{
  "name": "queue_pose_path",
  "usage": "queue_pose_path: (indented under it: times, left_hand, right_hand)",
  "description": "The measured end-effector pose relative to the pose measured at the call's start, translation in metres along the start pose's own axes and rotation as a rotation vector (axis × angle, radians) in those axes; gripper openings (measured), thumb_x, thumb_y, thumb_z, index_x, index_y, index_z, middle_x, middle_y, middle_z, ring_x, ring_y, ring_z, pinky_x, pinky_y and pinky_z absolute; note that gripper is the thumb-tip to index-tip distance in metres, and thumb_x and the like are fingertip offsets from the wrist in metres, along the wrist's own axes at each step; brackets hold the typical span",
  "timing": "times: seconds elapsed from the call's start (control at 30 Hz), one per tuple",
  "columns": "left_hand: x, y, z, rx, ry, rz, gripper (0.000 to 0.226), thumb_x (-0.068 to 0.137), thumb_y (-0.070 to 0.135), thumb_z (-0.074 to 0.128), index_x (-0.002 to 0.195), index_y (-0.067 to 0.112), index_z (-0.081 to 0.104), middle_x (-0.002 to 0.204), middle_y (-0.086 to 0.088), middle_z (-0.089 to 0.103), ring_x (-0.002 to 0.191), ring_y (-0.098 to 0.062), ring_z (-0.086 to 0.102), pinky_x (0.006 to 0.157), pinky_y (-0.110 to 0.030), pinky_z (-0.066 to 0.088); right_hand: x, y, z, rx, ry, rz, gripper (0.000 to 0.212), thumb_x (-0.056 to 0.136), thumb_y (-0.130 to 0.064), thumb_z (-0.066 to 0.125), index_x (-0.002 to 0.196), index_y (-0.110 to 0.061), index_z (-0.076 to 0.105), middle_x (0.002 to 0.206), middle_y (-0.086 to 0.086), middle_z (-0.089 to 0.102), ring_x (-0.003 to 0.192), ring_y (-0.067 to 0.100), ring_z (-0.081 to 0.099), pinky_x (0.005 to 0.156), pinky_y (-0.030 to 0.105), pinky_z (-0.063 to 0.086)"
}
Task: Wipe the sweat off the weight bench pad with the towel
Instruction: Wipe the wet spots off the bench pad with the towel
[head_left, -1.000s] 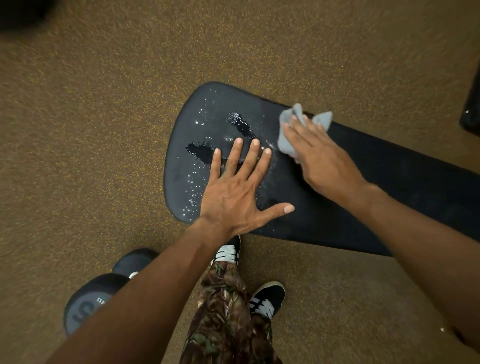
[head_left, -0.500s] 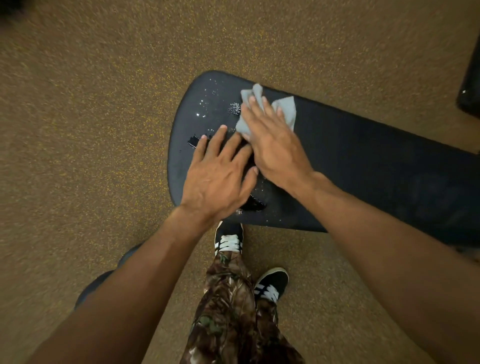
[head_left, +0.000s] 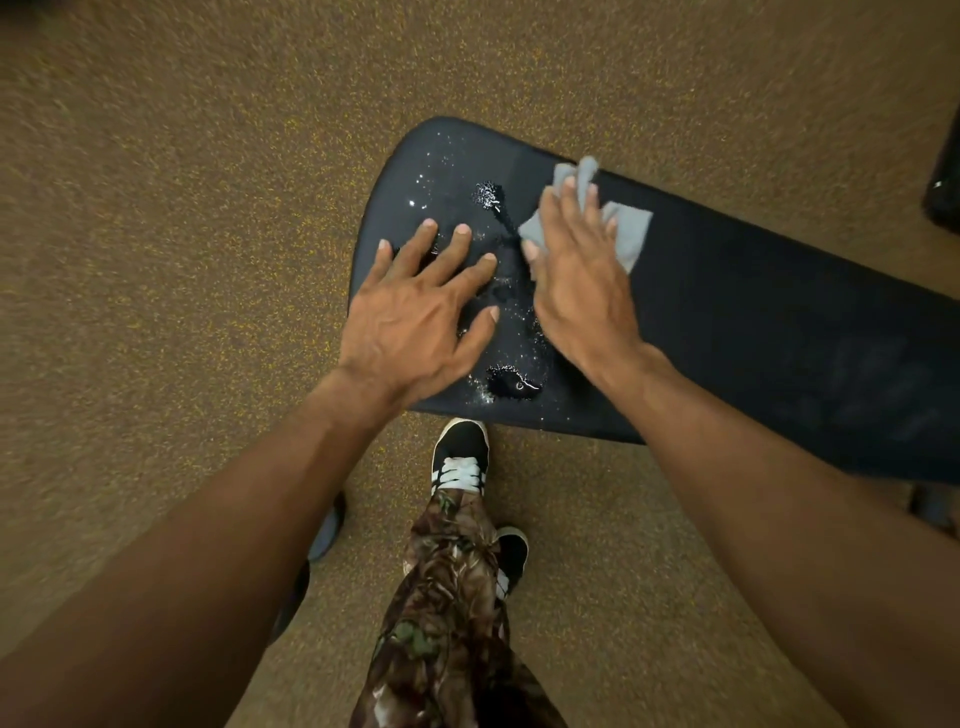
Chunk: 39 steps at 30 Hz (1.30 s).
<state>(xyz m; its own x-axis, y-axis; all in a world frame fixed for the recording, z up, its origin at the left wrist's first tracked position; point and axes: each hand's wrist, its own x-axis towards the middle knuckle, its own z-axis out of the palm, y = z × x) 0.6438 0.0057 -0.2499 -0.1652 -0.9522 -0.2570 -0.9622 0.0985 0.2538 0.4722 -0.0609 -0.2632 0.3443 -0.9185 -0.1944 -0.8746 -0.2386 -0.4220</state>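
The black bench pad (head_left: 753, 332) runs from the centre toward the right, its rounded end at the left. Wet droplets and small puddles (head_left: 511, 382) glisten on that rounded end. My left hand (head_left: 415, 317) rests flat on the wet end with its fingers spread. To its right, my right hand (head_left: 582, 280) presses a small grey towel (head_left: 631, 234) onto the pad with straight fingers. Most of the towel is hidden under the palm; its corners stick out past the fingertips.
Brown speckled gym flooring (head_left: 182, 260) surrounds the bench. My camouflage trouser leg (head_left: 447, 597) and black-and-white shoes (head_left: 460, 457) stand just in front of the pad. A dark dumbbell (head_left: 324, 530) peeks out under my left forearm. A dark object (head_left: 943, 182) sits at the right edge.
My right hand slid the towel left across the wet patch, then back to the right. My left hand stayed flat on the pad's end, fingers spreading again.
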Motion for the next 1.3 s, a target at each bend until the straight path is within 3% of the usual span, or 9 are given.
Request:
queue_pose_path:
  times: [0.2,0.33,0.5,0.63,0.8,0.93,1.07,1.23,1.3]
  left_hand:
    - [-0.001,-0.003,0.002,0.022,-0.012,0.021,0.062,0.096,0.055,0.029,0.152,0.029,0.037,0.161,-0.003,0.03,0.149,-0.032,0.022,0.117,-0.059,0.023]
    - [0.0,-0.003,0.005,0.024,-0.015,0.017,0.062,0.095,0.055,0.029,0.152,0.03,0.036,0.162,-0.002,0.029,0.15,-0.032,0.02,0.117,-0.059,0.021]
    - [0.0,-0.001,0.011,0.006,0.021,-0.007,0.062,0.094,0.054,0.032,0.151,0.03,0.038,0.162,-0.002,0.03,0.15,-0.031,0.019,0.118,-0.06,0.019]
    - [0.0,-0.001,0.014,-0.002,0.034,-0.009,0.063,0.092,0.05,0.031,0.151,0.03,0.039,0.161,-0.002,0.03,0.151,-0.03,0.019,0.118,-0.059,0.019]
    - [0.0,-0.003,0.011,-0.012,0.029,0.0,0.062,0.093,0.049,0.031,0.151,0.031,0.037,0.162,-0.002,0.029,0.151,-0.029,0.018,0.119,-0.058,0.018]
    - [-0.002,-0.003,0.01,-0.015,0.031,-0.004,0.062,0.093,0.051,0.032,0.151,0.031,0.038,0.162,-0.001,0.029,0.151,-0.029,0.018,0.119,-0.058,0.018]
    - [-0.002,-0.003,0.009,-0.015,0.014,0.006,0.062,0.092,0.049,0.031,0.152,0.031,0.037,0.162,-0.001,0.028,0.151,-0.029,0.017,0.119,-0.057,0.017]
    - [-0.002,-0.01,0.003,-0.036,0.0,0.051,0.054,0.093,0.036,0.026,0.135,0.018,0.054,0.16,-0.003,0.032,0.15,-0.028,0.022,0.117,-0.057,0.023]
    - [-0.002,-0.012,0.001,-0.018,-0.002,0.074,0.057,0.093,0.035,0.025,0.145,0.023,0.046,0.16,-0.003,0.032,0.15,-0.029,0.023,0.117,-0.057,0.025]
  right_hand:
    - [-0.051,0.049,-0.015,-0.248,-0.194,-0.288,0.058,0.102,-0.01,0.041,0.155,-0.009,0.02,0.164,0.011,0.015,0.151,0.031,0.007,0.122,0.051,0.013]
    - [-0.058,0.072,-0.036,-0.225,-0.184,-0.07,0.06,0.101,-0.004,0.038,0.156,-0.01,0.014,0.165,0.008,0.007,0.152,0.029,0.003,0.123,0.046,0.011]
    - [-0.028,0.021,-0.008,-0.042,-0.008,0.103,0.055,0.106,-0.021,0.034,0.154,-0.001,0.018,0.163,0.018,0.009,0.151,0.036,0.003,0.122,0.048,0.001]
    - [-0.026,-0.01,0.017,-0.051,-0.006,-0.063,0.053,0.105,-0.021,0.035,0.153,-0.003,0.022,0.163,0.016,0.013,0.151,0.034,0.004,0.122,0.052,0.004]
    - [-0.066,0.026,0.007,-0.227,-0.117,-0.296,0.063,0.095,0.001,0.041,0.155,-0.008,0.021,0.164,0.011,0.015,0.152,0.029,0.005,0.122,0.052,0.012]
    - [-0.073,0.051,-0.012,-0.209,-0.102,-0.099,0.064,0.095,0.005,0.036,0.155,-0.008,0.018,0.164,0.01,0.012,0.152,0.03,0.005,0.122,0.048,0.014]
    - [-0.05,0.018,-0.001,-0.06,0.013,0.132,0.054,0.104,-0.013,0.035,0.155,-0.004,0.018,0.164,0.016,0.011,0.151,0.033,0.003,0.123,0.048,0.006]
    - [-0.034,-0.044,0.033,0.018,0.029,0.029,0.052,0.104,-0.012,0.039,0.153,-0.003,0.025,0.162,0.017,0.018,0.151,0.032,0.007,0.122,0.049,0.007]
    - [-0.048,-0.035,0.029,-0.03,-0.001,-0.015,0.057,0.099,-0.002,0.043,0.153,-0.004,0.026,0.162,0.015,0.02,0.151,0.032,0.009,0.122,0.049,0.011]
